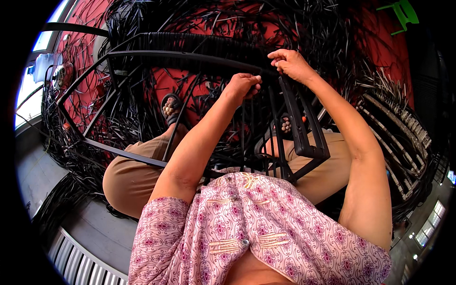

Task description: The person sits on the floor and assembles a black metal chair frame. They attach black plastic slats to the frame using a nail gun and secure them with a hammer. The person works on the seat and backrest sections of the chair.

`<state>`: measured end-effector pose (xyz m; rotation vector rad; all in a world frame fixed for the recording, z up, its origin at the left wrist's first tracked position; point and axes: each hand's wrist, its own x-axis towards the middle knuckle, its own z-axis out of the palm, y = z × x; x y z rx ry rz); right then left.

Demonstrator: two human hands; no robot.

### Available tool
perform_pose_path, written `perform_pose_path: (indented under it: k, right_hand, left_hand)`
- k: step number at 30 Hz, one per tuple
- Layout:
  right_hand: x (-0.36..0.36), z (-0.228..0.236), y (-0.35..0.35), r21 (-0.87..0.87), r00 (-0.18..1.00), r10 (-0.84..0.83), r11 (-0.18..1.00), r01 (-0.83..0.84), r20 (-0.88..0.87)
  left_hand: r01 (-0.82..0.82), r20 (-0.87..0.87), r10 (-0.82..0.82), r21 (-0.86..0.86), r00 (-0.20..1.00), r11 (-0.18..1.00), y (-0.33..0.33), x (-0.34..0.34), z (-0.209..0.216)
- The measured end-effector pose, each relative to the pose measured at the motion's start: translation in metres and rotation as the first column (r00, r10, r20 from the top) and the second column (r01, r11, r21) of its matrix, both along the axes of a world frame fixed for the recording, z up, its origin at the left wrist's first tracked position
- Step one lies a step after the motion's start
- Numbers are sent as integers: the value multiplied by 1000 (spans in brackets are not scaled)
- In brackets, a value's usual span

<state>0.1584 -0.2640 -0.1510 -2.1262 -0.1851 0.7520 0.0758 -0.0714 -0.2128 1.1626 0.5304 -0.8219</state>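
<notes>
Around our two sandals [171,107], black strips [304,21] heap over the red floor [164,80], with one green stool [404,15] beyond. One black frame [152,53] is before us, its bars [295,121] partly hiding our right sandal. Our left hand [243,87] and right hand [291,65] are by one rail [209,59], fingers bent; whether either grip holds anything, we cannot tell.

Through my distant feed, I have the left hand [244,86] curled at 12 o'clock and the right hand [290,63] half-curled at 1 o'clock, both near a black frame [175,55]; whether either grips a strand I can't tell. Black strips [228,142] litter the red floor [400,61], and at 2 o'clock I see a green stool [403,13].
</notes>
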Motion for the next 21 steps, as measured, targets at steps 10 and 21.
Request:
perform_pose_path:
  k: [10, 21]
  right_hand:
    - [24, -12, 35, -206, 992, 81, 973, -100, -97]
    - [52, -39, 53, -441, 884, 318, 776, -451, -343]
  left_hand:
    - [-183, 285, 109, 248, 952, 951, -22, 0, -32]
    - [-278, 444, 27, 512, 896, 813, -19, 9, -55]
